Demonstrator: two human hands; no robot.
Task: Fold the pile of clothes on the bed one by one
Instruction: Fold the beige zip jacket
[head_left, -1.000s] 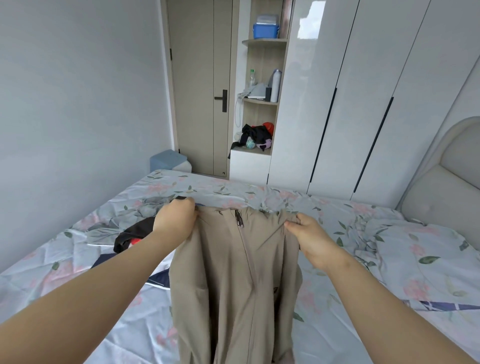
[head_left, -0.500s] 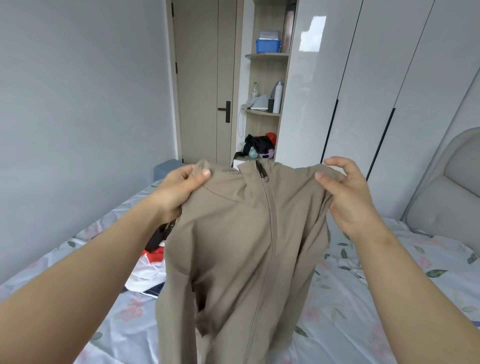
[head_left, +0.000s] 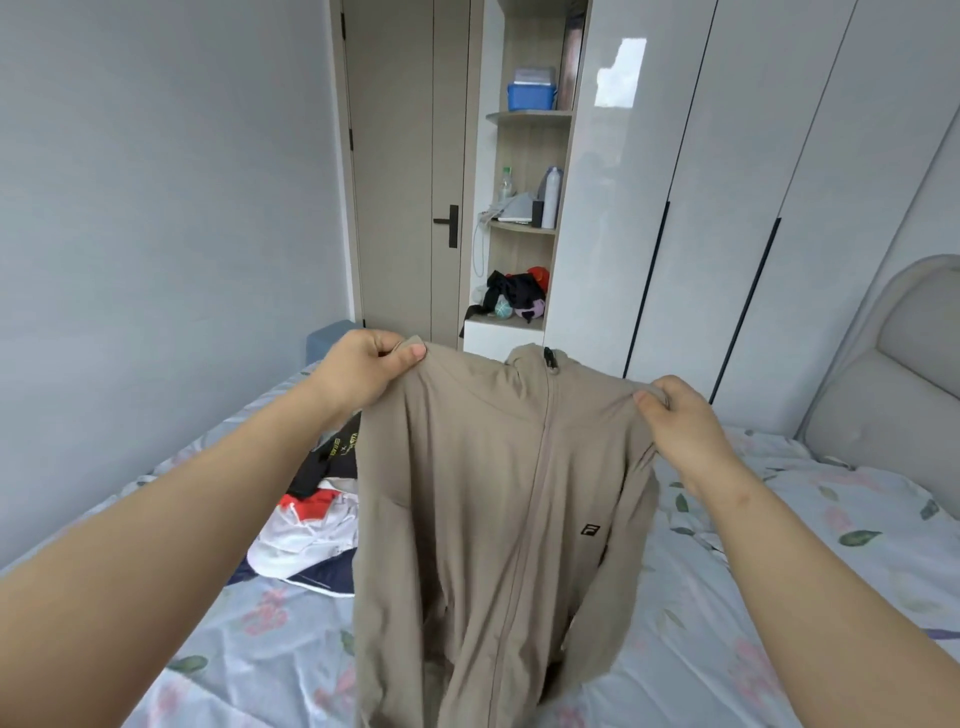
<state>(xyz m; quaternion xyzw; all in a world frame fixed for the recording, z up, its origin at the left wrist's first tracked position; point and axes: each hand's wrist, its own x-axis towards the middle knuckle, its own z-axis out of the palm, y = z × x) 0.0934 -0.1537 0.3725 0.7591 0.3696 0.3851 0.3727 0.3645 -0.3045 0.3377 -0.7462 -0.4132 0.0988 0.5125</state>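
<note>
A beige zip-up jacket (head_left: 483, 519) hangs in the air in front of me, zipper closed, a small black logo on its chest. My left hand (head_left: 363, 371) pinches its left shoulder and my right hand (head_left: 675, 415) pinches its right shoulder. Its lower part drapes down toward the bed (head_left: 779, 623). Behind the jacket on the left lies a pile of clothes (head_left: 317, 519) in black, white, red and navy, partly hidden by the jacket and my left forearm.
The bed has a pale floral sheet and a padded grey headboard (head_left: 893, 374) at the right. White wardrobe doors (head_left: 727, 182), an open shelf niche (head_left: 524, 208) with items and a closed door (head_left: 405, 182) stand beyond the bed. A grey wall runs along the left.
Both hands have lifted the jacket from the bed up into the air and moved apart, so it now hangs spread by its shoulders. The clothes pile behind it has come into view.
</note>
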